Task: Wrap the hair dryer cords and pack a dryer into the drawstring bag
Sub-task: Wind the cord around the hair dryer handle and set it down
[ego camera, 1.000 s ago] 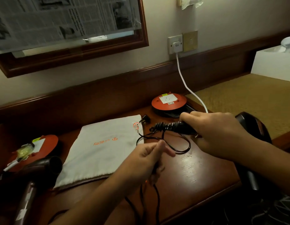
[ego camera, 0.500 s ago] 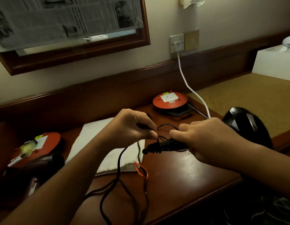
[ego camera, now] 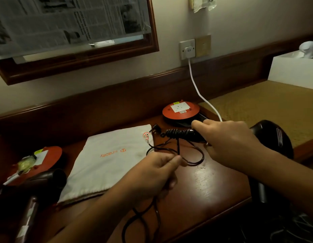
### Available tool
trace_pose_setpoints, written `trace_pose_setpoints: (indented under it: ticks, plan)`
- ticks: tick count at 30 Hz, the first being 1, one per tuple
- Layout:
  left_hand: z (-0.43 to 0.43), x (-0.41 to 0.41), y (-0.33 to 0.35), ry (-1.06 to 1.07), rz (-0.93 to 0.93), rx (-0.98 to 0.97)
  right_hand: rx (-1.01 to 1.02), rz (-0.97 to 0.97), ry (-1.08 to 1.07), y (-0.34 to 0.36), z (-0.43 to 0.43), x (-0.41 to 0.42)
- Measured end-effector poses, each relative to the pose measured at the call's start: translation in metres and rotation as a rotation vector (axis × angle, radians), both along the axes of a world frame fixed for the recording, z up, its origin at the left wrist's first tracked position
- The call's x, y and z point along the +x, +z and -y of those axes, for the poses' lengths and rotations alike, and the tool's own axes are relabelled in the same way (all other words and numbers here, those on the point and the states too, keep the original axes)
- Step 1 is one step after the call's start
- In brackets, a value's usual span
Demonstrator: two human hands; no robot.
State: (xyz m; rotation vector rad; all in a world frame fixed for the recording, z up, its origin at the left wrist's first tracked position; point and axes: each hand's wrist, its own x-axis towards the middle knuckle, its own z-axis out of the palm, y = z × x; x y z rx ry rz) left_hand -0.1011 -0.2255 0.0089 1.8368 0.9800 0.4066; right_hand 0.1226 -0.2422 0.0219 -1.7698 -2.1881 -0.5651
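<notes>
Black cord (ego camera: 192,159) is pinched in my left hand's fingers (ego camera: 175,159) at frame centre; my right hand (ego camera: 227,142) grips the black dryer's (ego camera: 273,137) handle, its wrapped end pointing left, just above my left hand.

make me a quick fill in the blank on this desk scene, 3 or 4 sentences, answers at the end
1. The right hand grips the handle of a black hair dryer, whose cord is already partly ____ around that handle.
2. The left hand pinches the loose black ____.
3. The white drawstring bag lies ____ on the wooden desk.
4. The white cable runs up to a ____ socket.

Answers: wrapped; cord; flat; wall
</notes>
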Motion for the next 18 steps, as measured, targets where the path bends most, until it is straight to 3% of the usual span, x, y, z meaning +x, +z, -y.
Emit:
trace_pose_setpoints:
  ticks: [3,9,12,18]
  plan:
    - [0.006,-0.001,0.012,-0.096,-0.268,0.567,-0.048,0.054,-0.013,-0.004,-0.005,-0.007]
    - [-0.042,-0.016,0.044,-0.231,-0.339,1.035,-0.13,0.139,0.194,-0.013,0.002,-0.025]
    - [-0.069,-0.022,0.036,-0.3,-0.229,0.958,-0.063,0.132,0.295,-0.009,0.009,-0.021]
    - [-0.061,-0.013,0.005,-0.138,0.22,0.493,-0.004,0.014,0.301,0.003,0.017,-0.011]
